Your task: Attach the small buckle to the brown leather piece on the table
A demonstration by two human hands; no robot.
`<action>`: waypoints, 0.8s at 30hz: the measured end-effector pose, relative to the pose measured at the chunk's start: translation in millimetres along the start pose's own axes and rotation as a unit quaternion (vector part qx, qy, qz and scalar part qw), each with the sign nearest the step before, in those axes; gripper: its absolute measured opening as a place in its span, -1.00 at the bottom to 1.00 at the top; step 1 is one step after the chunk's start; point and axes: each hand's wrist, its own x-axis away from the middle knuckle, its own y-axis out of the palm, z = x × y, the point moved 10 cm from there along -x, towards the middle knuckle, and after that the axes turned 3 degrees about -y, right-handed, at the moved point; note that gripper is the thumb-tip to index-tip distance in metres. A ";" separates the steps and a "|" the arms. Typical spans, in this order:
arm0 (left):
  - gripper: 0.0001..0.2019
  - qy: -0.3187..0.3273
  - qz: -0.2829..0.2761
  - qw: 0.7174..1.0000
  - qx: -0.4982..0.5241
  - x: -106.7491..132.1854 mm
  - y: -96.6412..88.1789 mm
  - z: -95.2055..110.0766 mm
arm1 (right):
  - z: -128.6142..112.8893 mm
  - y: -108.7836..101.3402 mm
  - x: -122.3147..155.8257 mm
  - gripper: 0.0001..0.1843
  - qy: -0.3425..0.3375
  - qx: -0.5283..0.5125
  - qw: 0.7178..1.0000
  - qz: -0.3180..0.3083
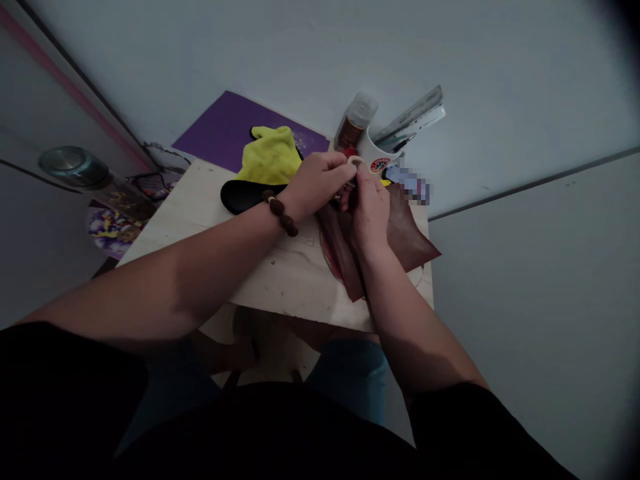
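Close together above the board, both my hands pinch a small pale ring-shaped piece (356,160); its exact kind is hard to make out. My left hand (317,179) comes in from the left with a brown bead bracelet (280,213) on its wrist, its thumb and forefinger closed on the piece. The fingers of my right hand (373,210) are closed on the piece's other side. Beneath them lies a folded sheet of reddish-brown leather-like material (407,230), partly hidden by my right hand and forearm. Something red shows just behind the fingertips.
The wooden board (280,280) carries a yellow cloth (270,160), a black rounded object (250,195) and a purple sheet (215,130). Behind my hands stand a bottle (356,120) and a white mug (375,157) with rulers and a pen. A flask (95,177) is left; walls border the back.
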 end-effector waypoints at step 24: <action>-0.73 0.000 0.020 1.000 0.009 -0.2 -2.2 -3.4 | -4.8 -0.4 4.0 -0.36 0.017 0.014 1.000 0.013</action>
